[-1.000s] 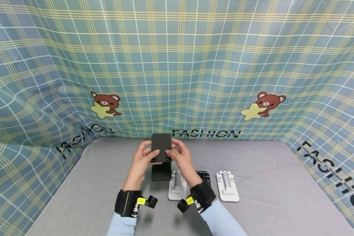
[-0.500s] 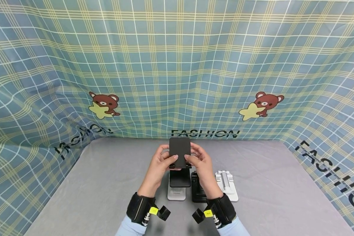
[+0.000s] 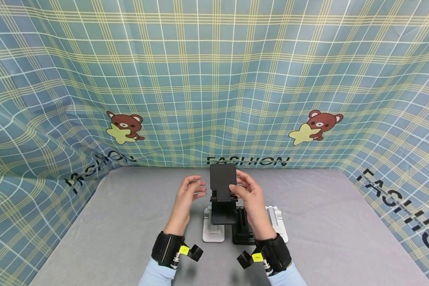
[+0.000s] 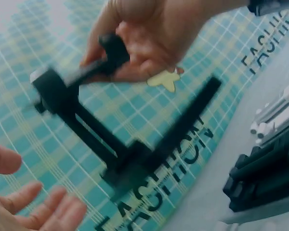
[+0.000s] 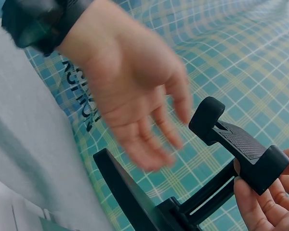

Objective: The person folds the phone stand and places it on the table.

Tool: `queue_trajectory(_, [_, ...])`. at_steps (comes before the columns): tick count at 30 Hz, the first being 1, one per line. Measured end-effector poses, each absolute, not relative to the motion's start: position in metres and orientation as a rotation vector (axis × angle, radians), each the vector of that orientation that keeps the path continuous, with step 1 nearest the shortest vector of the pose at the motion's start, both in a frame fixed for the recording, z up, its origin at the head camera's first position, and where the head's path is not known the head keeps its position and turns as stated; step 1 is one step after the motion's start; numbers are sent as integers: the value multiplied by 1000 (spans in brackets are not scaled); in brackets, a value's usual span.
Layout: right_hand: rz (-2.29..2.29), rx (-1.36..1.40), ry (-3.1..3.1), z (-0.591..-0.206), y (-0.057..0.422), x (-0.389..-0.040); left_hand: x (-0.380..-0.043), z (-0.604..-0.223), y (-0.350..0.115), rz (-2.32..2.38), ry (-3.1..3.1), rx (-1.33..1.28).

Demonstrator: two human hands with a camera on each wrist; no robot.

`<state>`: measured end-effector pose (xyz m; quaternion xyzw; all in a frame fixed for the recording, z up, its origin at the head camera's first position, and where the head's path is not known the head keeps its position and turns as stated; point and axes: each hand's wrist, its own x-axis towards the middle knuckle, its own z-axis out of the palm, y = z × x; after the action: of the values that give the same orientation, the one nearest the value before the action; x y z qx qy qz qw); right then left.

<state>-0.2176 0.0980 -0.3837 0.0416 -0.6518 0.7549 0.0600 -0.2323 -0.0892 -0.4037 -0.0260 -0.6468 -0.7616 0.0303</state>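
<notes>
An unfolded black phone stand (image 3: 223,178) hangs above the table, its upper plate tilted up and its flat base below. My right hand (image 3: 253,198) pinches the right edge of that plate, thumb in front and fingers behind. In the right wrist view, the fingers (image 5: 260,207) grip the plate beside its lip. My left hand (image 3: 186,200) is just left of the stand, apart from it, with its fingers loosely bent and nothing in them. The left wrist view shows the stand's slotted arm (image 4: 94,132) between plate and base.
Folded stands lie in a row on the grey table (image 3: 136,230): a white one (image 3: 213,233), a black one (image 3: 241,232) partly behind the right wrist, and another white one (image 3: 280,224) on the right. A plaid cloth (image 3: 214,79) hangs behind and at both sides.
Both hands carried the black phone stand rightward over the row. My left hand then let go of it and moved off to the left, while the right hand kept its hold.
</notes>
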Motion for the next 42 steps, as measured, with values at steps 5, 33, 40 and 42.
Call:
queue_trajectory(5, [2270,147,-1961,-379,101,-215,-236,-418,-86,-2486,-2099,-123])
queue_trajectory(33, [2154,254,-2062,-379,106,-213,-235,-432,-68,-2818,-2186,-372])
queue_trajectory(40, [1969,321,-2253,-381,106,-214,-233,-429,-69,-2808,-2184,-364])
queue_trajectory(42, [2028,337,-2308,-382,106,-215,-232,-428,-69,-2806,-2189,-376])
